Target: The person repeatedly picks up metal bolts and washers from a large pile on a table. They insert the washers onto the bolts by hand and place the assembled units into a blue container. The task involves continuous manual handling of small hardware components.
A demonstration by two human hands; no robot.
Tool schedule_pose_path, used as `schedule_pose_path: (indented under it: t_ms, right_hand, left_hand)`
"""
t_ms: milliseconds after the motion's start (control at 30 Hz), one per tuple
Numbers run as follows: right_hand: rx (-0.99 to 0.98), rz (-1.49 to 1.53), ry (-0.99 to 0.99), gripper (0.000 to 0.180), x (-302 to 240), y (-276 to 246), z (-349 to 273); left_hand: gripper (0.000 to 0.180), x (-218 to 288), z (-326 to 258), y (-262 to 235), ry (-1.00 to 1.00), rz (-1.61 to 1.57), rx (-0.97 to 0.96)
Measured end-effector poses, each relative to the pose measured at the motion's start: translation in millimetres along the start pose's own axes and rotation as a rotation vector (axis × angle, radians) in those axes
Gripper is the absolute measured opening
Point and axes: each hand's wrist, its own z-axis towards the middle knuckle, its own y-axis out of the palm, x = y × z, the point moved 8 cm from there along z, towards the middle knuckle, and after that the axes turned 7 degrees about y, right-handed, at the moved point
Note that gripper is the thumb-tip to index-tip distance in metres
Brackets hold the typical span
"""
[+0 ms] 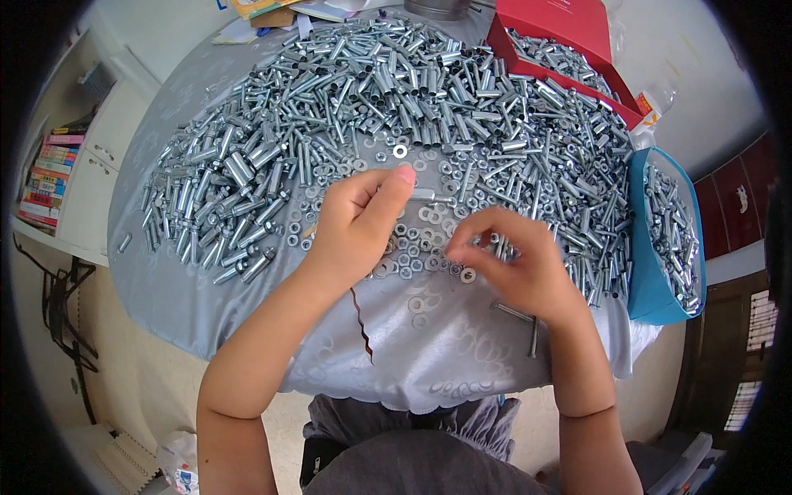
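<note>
My left hand (359,223) holds a silver bolt (433,196) by its left end, the bolt lying level and pointing right above the table. My right hand (516,264) is curled over a scatter of small washers and nuts (412,256), its fingertips pinching at one of them near the bolt's tip; what it grips is too small to tell. A huge heap of silver bolts and metal sleeves (379,91) covers the grey tablecloth (247,305) beyond both hands.
A blue box (656,280) filled with bolts stands at the right edge. A red box (561,33) with more bolts sits at the back right. Two loose bolts (520,318) lie near my right wrist. Books fill a shelf (45,177) at far left.
</note>
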Motion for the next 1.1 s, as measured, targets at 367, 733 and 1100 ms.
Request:
schedule_pose_path:
  t_ms: [367,733,1100]
  right_hand:
    - [0.083,0.36,0.066,0.012,13,-13,2]
    - [0.125,0.326,-0.016,0.02,14,-17,4]
    - [0.31,-0.008,-0.167,0.013,-9,-25,-2]
  left_hand:
    - [0.032,0,-8,20,-0.099,-0.057,-0.198]
    - [0.038,-7,-8,24,-0.152,-0.095,-0.299]
    - [0.042,-10,-6,25,-0.185,-0.107,-0.29]
